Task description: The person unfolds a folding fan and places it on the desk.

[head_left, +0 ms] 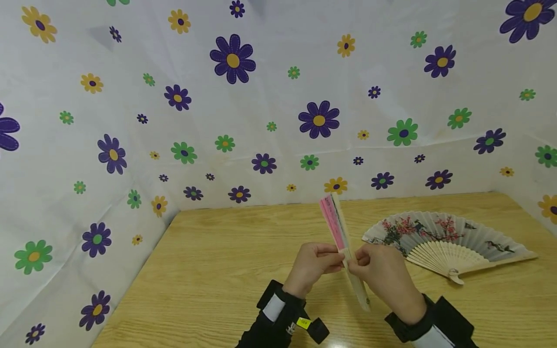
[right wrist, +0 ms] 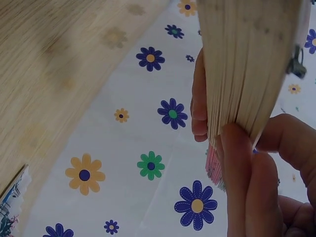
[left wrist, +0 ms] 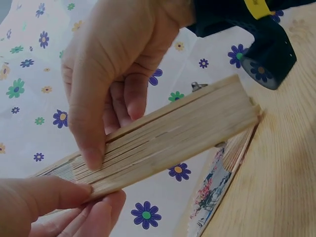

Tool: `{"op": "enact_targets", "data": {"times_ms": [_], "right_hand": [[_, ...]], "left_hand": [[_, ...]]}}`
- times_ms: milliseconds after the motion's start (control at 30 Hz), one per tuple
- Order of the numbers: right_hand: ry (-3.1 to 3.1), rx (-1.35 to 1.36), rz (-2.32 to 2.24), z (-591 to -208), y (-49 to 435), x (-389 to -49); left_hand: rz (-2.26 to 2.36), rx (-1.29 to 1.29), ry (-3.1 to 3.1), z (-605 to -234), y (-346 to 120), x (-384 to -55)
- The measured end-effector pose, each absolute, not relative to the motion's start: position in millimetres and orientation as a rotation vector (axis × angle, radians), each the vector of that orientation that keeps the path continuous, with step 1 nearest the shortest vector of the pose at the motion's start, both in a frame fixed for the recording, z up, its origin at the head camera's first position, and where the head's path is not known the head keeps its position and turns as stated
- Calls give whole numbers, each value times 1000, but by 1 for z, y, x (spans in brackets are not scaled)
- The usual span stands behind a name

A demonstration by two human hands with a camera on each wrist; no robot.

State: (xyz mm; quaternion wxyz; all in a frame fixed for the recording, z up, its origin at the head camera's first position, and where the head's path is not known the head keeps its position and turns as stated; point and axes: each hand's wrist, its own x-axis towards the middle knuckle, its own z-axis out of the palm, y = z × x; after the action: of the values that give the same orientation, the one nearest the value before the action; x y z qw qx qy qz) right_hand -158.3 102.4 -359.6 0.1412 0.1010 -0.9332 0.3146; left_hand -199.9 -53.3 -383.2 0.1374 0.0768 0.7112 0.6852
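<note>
A nearly folded hand fan (head_left: 334, 223) with a pink-edged leaf and pale wooden sticks is held upright at a tilt above the table. My left hand (head_left: 311, 267) pinches it from the left, about where the leaf meets the sticks. From the other side my right hand (head_left: 385, 276) grips the sticks between thumb and curled fingers, just below the leaf. In the left wrist view the stacked sticks (left wrist: 168, 140) lie slantwise between both hands, with a small metal loop (left wrist: 198, 86) at the pivot end. The right wrist view shows those sticks (right wrist: 247, 64) close up.
An open folding fan (head_left: 439, 237) with painted pink blossoms and birds lies on the wooden table (head_left: 209, 270), to the right of my hands. Flower-printed white cloth (head_left: 270, 92) surrounds the table at the back and sides. Black camera mounts are strapped to both wrists.
</note>
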Motion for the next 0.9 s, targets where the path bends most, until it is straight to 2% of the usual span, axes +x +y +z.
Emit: {"op": "enact_targets", "data": {"times_ms": [900], "right_hand": [[-2663, 259, 842, -359, 107, -162]], "left_hand": [[1968, 217, 2067, -382, -58, -201]]}}
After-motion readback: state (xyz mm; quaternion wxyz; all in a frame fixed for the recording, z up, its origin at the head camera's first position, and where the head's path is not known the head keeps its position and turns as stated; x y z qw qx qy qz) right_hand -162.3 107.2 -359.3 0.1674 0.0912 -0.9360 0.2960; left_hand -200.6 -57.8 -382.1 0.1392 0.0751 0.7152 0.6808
